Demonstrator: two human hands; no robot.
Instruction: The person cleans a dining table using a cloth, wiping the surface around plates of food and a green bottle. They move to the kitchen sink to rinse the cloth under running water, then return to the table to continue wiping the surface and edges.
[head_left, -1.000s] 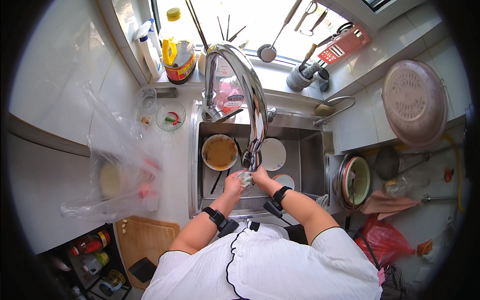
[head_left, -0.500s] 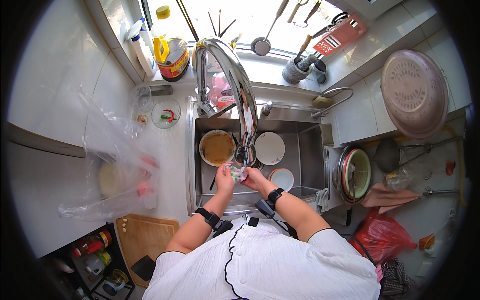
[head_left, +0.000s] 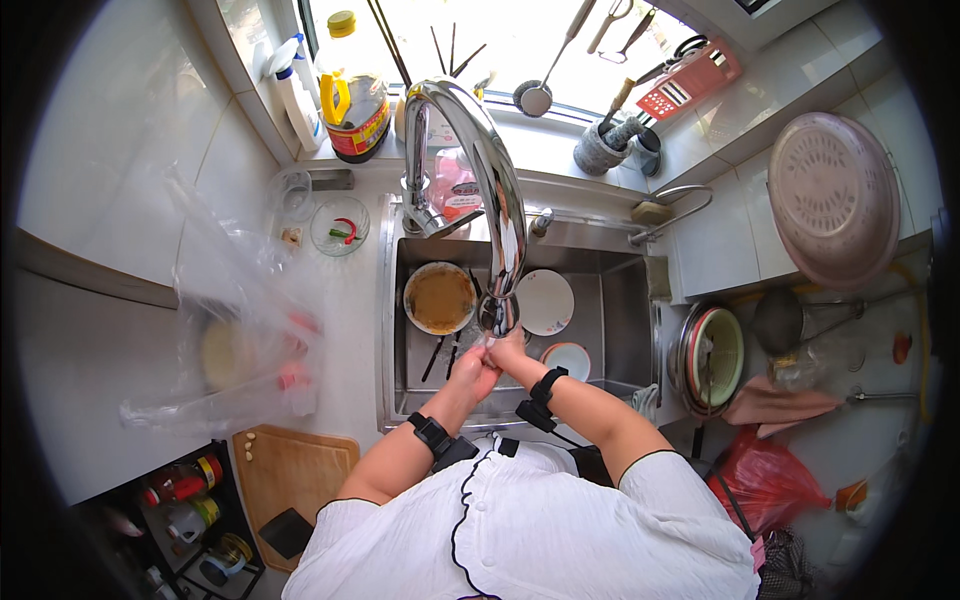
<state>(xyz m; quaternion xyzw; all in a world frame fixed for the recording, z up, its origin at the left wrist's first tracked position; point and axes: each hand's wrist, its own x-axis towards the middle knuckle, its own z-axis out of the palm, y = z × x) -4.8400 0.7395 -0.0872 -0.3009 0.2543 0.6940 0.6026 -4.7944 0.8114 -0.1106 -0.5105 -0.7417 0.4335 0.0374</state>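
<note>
Both hands are together over the sink (head_left: 620, 358), under the end of the chrome faucet (head_left: 497, 225). My left hand (head_left: 474, 374) is closed, its fingers curled against the other hand. My right hand (head_left: 507, 350) is pressed to it, partly behind the spout, with its fingers closed as far as they show. What lies between them is hidden. Left of the spout, a pale-rimmed bowl (head_left: 440, 298) with brownish content sits in the sink. A white plate (head_left: 547, 302) lies beyond my right hand, and a small white bowl with an orange rim (head_left: 567, 360) is beside my right wrist.
Dark chopsticks (head_left: 434, 358) lie in the sink. On the left counter are a glass dish with chillies (head_left: 340, 226) and clear plastic bags (head_left: 245, 340). A wooden board (head_left: 290, 475) is at the near left. Stacked basins (head_left: 715, 355) stand right of the sink.
Both hands have drawn together under the spout. The white patterned cloth-like thing that showed between them is now out of sight. My right hand has moved partly behind the faucet.
</note>
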